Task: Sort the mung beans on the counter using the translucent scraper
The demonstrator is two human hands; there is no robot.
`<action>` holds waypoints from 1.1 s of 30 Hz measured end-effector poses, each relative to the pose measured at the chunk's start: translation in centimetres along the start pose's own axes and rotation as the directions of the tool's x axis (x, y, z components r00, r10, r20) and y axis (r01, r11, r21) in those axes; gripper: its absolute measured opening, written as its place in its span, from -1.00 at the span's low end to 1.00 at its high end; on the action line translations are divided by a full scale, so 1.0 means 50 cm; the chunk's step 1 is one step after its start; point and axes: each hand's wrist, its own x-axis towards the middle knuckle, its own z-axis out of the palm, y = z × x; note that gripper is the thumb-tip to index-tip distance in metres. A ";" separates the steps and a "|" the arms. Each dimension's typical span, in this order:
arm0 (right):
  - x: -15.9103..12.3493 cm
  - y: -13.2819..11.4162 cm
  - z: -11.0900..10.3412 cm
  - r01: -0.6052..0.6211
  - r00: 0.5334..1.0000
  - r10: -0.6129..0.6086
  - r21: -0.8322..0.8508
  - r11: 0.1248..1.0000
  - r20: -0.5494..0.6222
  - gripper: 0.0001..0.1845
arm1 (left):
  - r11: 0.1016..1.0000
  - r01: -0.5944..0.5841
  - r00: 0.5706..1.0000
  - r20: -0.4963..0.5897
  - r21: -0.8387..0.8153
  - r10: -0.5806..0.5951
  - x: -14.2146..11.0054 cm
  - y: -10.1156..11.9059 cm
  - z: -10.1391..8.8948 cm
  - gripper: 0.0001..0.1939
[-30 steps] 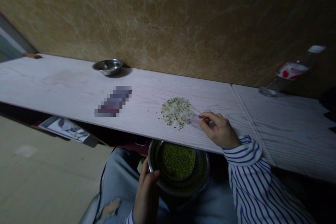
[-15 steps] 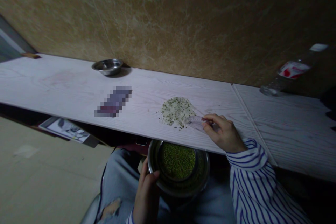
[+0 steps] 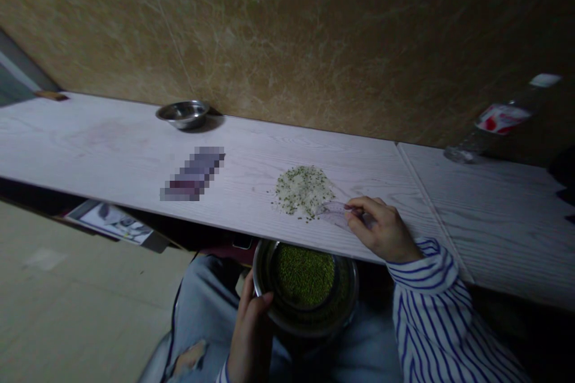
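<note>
My left hand (image 3: 250,326) grips the rim of a steel bowl (image 3: 269,305) full of green beans (image 3: 304,275), held on my lap just under the tabletop's front edge. My right hand (image 3: 381,228) rests on the pale wooden tabletop (image 3: 112,149), fingers pinched on a thin clear plastic scraper (image 3: 335,212). The scraper's edge lies at the right side of a small heap of white grains mixed with green beans (image 3: 302,190).
An empty small steel bowl (image 3: 183,113) stands at the back by the tan wall. A blurred flat object (image 3: 193,173) lies left of the heap. A plastic bottle with a red label (image 3: 498,122) stands at the far right. A magazine (image 3: 112,221) lies below the table.
My right hand with the scraper has slid slightly down and right along the heap's edge. The left hand and the bowl have stayed put.
</note>
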 end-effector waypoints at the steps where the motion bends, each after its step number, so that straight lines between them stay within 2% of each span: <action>1: 0.000 0.000 0.000 0.006 1.000 -0.007 0.010 1.000 0.010 -0.87 | 1.000 0.005 1.000 -0.002 0.001 -0.005 0.000 0.001 0.002 -0.41; 9: 0.000 -0.001 0.001 0.014 1.000 -0.013 0.015 1.000 -0.010 -0.88 | 1.000 -0.016 1.000 0.002 -0.005 0.016 0.008 -0.010 -0.007 -0.38; 18: 0.003 0.000 0.003 0.057 0.998 -0.057 0.026 0.998 0.027 -0.88 | 0.999 -0.052 0.999 0.005 0.011 0.052 0.003 -0.006 -0.002 -0.40; 33: 0.006 -0.004 0.004 0.053 0.997 -0.056 0.044 0.998 0.058 -0.88 | 1.000 -0.021 1.000 0.014 -0.001 0.021 -0.003 -0.003 0.003 -0.45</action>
